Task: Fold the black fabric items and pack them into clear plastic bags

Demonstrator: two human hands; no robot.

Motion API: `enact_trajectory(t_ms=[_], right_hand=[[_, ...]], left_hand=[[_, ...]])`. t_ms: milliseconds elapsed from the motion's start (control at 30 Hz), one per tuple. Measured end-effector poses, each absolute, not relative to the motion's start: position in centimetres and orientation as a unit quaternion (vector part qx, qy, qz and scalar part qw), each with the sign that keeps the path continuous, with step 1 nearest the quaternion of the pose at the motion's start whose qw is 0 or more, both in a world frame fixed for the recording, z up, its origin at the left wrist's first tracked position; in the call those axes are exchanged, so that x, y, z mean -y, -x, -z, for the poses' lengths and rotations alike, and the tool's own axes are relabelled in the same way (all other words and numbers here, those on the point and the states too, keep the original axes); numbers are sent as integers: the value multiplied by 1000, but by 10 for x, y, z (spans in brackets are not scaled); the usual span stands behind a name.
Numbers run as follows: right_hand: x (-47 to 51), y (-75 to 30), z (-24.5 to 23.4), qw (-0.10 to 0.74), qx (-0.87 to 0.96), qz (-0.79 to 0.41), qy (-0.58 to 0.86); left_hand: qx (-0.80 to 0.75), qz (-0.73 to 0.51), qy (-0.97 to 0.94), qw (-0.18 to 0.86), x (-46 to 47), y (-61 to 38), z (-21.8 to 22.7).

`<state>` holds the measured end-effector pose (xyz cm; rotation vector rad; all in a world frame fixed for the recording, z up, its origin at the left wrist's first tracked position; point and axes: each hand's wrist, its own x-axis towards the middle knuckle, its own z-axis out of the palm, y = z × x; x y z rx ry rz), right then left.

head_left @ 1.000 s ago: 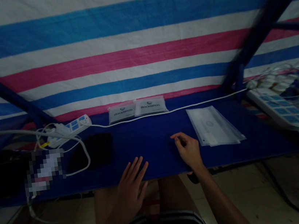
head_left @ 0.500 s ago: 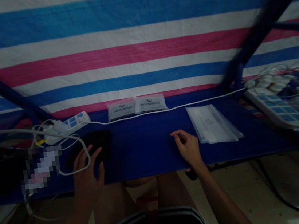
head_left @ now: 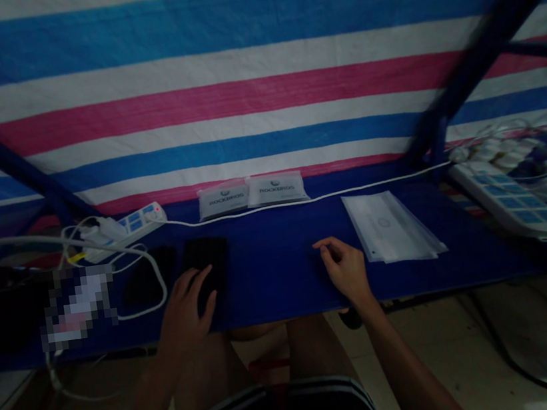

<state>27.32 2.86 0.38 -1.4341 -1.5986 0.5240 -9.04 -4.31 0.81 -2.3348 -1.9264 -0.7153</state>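
left hand [head_left: 183,318] slides flat black rectangle [head_left: 209,259]

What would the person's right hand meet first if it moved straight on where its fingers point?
Probably the thin white cable, just before the ROCKBROS packet; the right hand would first pass over the blue tabletop, though depth is hard to judge here.

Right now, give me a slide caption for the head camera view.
Left hand on a flat black rectangular item, right hand near clear plastic sleeves on a blue tabletop.
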Motion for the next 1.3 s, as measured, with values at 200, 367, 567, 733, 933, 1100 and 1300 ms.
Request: enact_trajectory(t_ms=[200,367,567,733,933,1100,1300], right_hand=[[-28,-272,-4,438,668,-192,570],[-22,-267,-8,431,759,-155,463],[-18,-263,-11,304,872,-154,351],[-23,-262,-2,301,850,-179,393],[-29,-264,5,353,815,-229,398],[-28,-263,-1,377,800,-236,402],[-24,-263,-9,391,795,-235,400]], left_hand=[[550,241,797,-66,37,44,-2],[441,250,854,-118,11,18,-1],[382,311,855,-163,-18,6,-3],[421,340,826,-160,-16,5,-6],[426,302,832,-187,-10,4,-9],[420,364,802,-217,-12,6,-6],[430,400,774,-237,-14,7,-9]])
